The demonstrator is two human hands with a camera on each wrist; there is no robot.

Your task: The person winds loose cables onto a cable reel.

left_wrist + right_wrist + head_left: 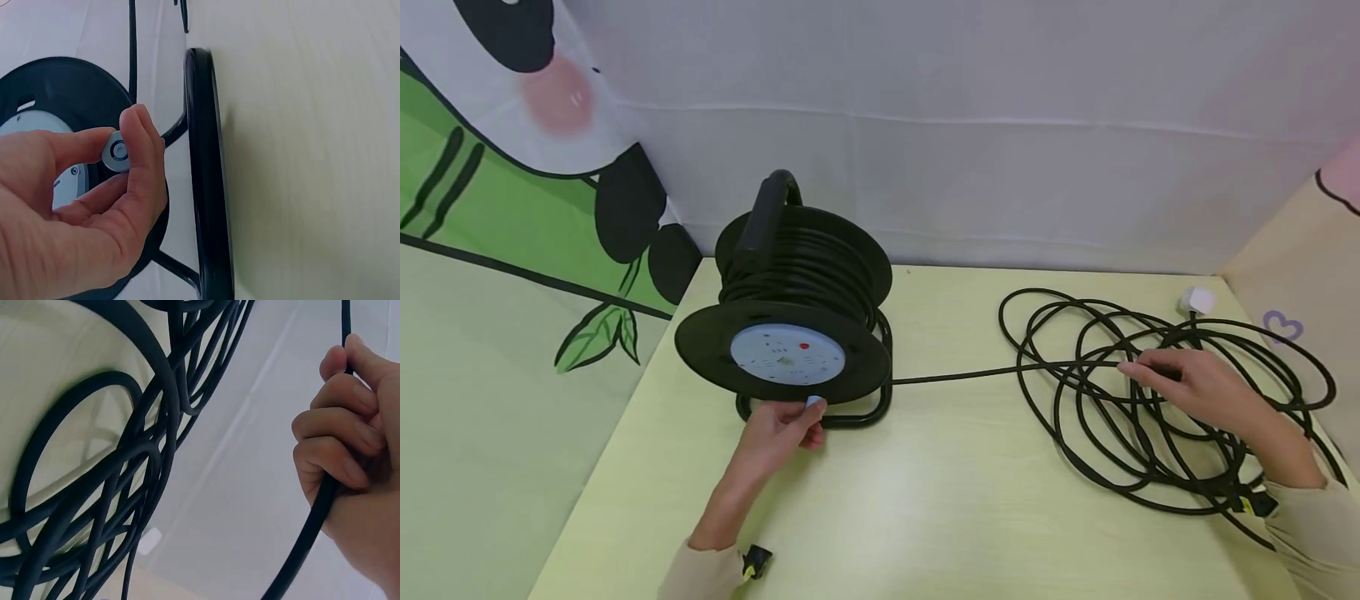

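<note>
Cable reel (790, 333): stood near the table's (925, 508) back left corner; its small grey knob (116, 150) is pinched by the left hand (778, 429), wrist low. Cable (1150, 392): heaped loose by the right edge (white plug (1197, 300) at the back); one strand is clasped in the curled right hand (1195, 385). Steady turning is judged best, the strand fed taut.

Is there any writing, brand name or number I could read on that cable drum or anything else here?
No text can be read in these views.
The pale socket plate on the cable reel has small marks and a red dot, too small and blurred to read.
The grey winding knob, pinched by the left hand, shows only plain rings.
The black cable, gripped by the right hand, shows no print.
</note>
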